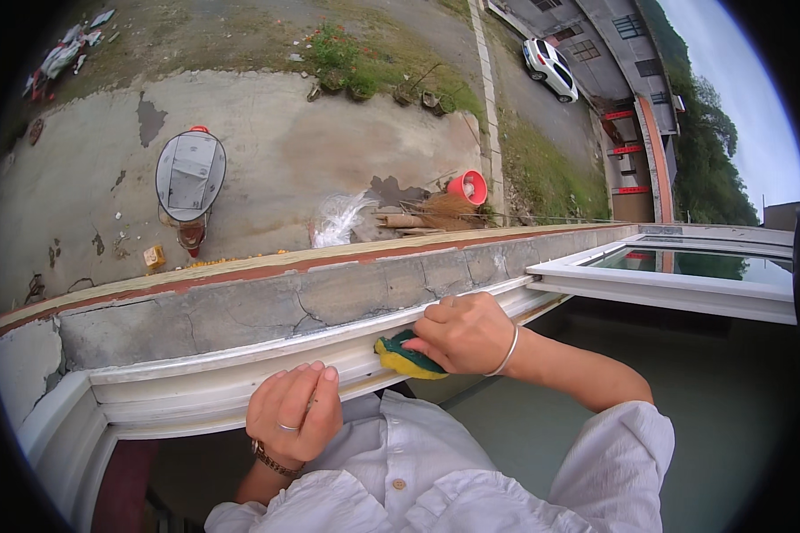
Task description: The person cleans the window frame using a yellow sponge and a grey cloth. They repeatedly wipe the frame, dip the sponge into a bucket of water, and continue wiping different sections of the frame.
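Note:
My right hand (468,334) grips a sponge (409,357) with a yellow side and a dark green scouring side. It presses the sponge against the white track of the window frame (240,376). A bangle circles that wrist. Left of the sponge, my left hand (297,409) is closed at the inner edge of the same frame, fingers curled together. A small speck shows by its fingertips, but whatever it holds, if anything, is hidden. A ring and a dark bracelet are on this hand.
A white-framed glass sash (684,271) stands at the right. Beyond the frame runs a cracked concrete ledge (249,313). Far below lie a yard with a covered scooter (191,176), a red bucket (468,187), potted plants (333,58) and a white car (549,68).

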### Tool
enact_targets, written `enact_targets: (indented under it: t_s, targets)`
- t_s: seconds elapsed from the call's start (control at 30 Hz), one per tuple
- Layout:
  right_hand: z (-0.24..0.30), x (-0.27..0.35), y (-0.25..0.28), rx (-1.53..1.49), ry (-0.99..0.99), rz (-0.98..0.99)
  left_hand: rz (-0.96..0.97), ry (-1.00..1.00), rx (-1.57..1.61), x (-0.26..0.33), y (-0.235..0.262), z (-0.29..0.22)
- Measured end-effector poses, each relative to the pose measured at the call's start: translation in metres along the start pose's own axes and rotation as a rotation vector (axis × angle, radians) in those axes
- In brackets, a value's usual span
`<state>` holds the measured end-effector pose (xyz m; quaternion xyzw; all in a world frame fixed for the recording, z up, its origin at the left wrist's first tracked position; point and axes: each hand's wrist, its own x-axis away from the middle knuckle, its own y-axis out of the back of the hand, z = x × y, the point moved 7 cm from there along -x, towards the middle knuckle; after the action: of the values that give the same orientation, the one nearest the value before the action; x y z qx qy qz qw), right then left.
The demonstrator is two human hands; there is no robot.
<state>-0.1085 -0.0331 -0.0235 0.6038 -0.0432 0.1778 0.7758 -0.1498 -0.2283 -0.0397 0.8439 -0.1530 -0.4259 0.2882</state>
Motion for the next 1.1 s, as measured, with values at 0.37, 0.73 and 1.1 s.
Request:
enact_targets:
  t_s: [0.37,0.73,1.1]
  targets:
    - [-0.012,0.006,-0.034,-1.145,-0.293,-0.028,0.067,0.094,0.246,-0.006,0.005,0.008]
    - [0.005,-0.020,0.026,-0.795,-0.108,-0.490,0.077,0.317,0.361,-0.048,0.013,0.012]
    - [-0.047,-0.029,0.049,-0.314,-0.326,-0.766,-0.027,0.157,0.139,-0.083,0.004,0.003]
